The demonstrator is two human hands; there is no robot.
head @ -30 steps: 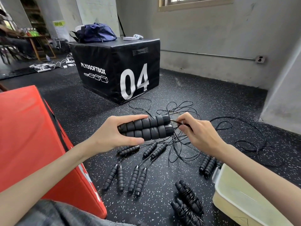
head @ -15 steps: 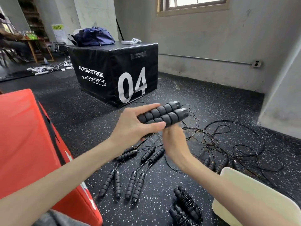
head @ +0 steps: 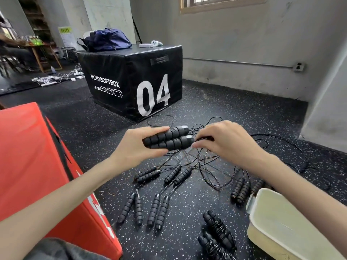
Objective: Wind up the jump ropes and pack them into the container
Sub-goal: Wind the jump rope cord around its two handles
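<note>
My left hand (head: 138, 147) grips a pair of black ribbed jump rope handles (head: 173, 139) held side by side above the floor. My right hand (head: 227, 141) is at the handles' right end and pinches the thin black cord (head: 201, 138) where it leaves them. That cord hangs down into a tangle of loose cords (head: 204, 166) on the floor. Several unwound handle pairs (head: 155, 205) lie below my hands. Two wound-up ropes (head: 218, 233) lie beside the cream plastic container (head: 277, 224) at the lower right.
A red padded box (head: 33, 166) stands close on my left. A black plyo box marked 04 (head: 135, 79) with a blue bag (head: 107, 40) on top stands ahead. Grey walls close the right side. Cables and a table lie at the far left.
My right hand has come back up from under the handles to their right end and pinches the cord there. The handles have dropped slightly and lie more level.
</note>
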